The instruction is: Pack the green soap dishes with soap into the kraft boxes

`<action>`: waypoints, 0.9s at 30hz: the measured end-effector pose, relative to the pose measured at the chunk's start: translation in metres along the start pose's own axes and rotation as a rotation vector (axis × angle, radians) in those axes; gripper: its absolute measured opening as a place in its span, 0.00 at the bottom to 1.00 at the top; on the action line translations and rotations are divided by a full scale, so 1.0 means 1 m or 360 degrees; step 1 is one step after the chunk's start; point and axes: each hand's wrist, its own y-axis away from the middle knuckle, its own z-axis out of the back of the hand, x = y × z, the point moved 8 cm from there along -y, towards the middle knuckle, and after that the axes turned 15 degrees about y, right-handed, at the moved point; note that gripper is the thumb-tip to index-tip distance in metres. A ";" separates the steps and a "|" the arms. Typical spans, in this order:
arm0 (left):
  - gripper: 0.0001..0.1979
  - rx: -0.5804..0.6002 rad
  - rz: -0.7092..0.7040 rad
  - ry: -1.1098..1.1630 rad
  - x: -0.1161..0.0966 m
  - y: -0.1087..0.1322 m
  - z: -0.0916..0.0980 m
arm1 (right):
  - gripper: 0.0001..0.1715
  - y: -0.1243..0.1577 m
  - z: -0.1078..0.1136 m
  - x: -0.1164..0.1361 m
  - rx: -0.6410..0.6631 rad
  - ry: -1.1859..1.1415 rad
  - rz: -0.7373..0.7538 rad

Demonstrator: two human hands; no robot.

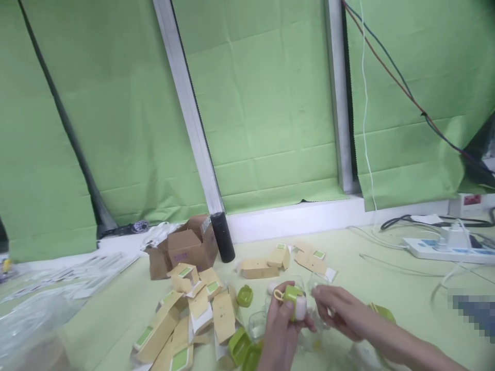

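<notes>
"Toward five o'clock in the view, what does the left hand [279,327] hold?"

"A small green-and-white case [296,303], pinched between thumb and fingers. The grip is on its sides, perhaps to leave the yellow loop [278,294] free at nine o'clock."

"And the right hand [342,309]?"

"At three o'clock from the case, fingers curled inward, their tips by a clear plastic cup [317,280]. I can't tell whether they pinch it."

"What lies closest around?"

"More clear cups [257,325] beside the hands, and green shells [240,345] at eight o'clock, probably placed for easy reach."

"Why the cardboard sleeves [224,317] at nine?"

"They lie in a loose heap on the worktop [112,314], seemingly off to one side so they don't crowd the hands. Beyond, around ten, sits a brown carton [187,247] with a black cylinder [223,237] just beside it. A power strip [429,249] lies well apart, between two and three, likely to stay out of the way."
</notes>
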 end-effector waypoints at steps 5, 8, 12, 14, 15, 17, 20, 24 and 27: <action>0.27 0.0012 0.0025 -0.0081 0.001 0.011 0.004 | 0.26 -0.001 -0.025 -0.010 0.0185 -0.0012 0.0267; 0.27 0.0020 0.0027 -0.0195 0.002 0.012 0.004 | 0.27 0.000 -0.027 -0.014 0.0186 -0.0070 0.0230; 0.25 0.0048 -0.0004 -0.0330 0.003 0.013 0.005 | 0.29 0.001 -0.026 -0.017 0.0149 -0.0150 0.0156; 0.23 0.0046 -0.0016 -0.0339 0.004 0.013 0.006 | 0.30 0.002 -0.027 -0.020 0.0169 -0.0149 0.0133; 0.23 0.0043 -0.0024 -0.0339 0.004 0.014 0.006 | 0.30 0.002 -0.028 -0.021 0.0185 -0.0152 0.0118; 0.23 0.0036 -0.0028 -0.0349 0.006 0.015 0.006 | 0.30 0.002 -0.029 -0.023 0.0204 -0.0178 0.0105; 0.23 0.0039 0.0008 -0.0392 0.010 0.018 0.005 | 0.29 0.004 -0.029 -0.021 0.0185 -0.0248 0.0131; 0.20 0.0028 0.0018 -0.0543 0.009 0.022 0.002 | 0.26 0.010 -0.026 -0.016 0.0077 -0.0347 0.0180; 0.17 0.0027 0.0040 -0.0635 0.004 0.024 -0.005 | 0.26 0.014 -0.029 -0.019 0.0088 -0.0390 0.0143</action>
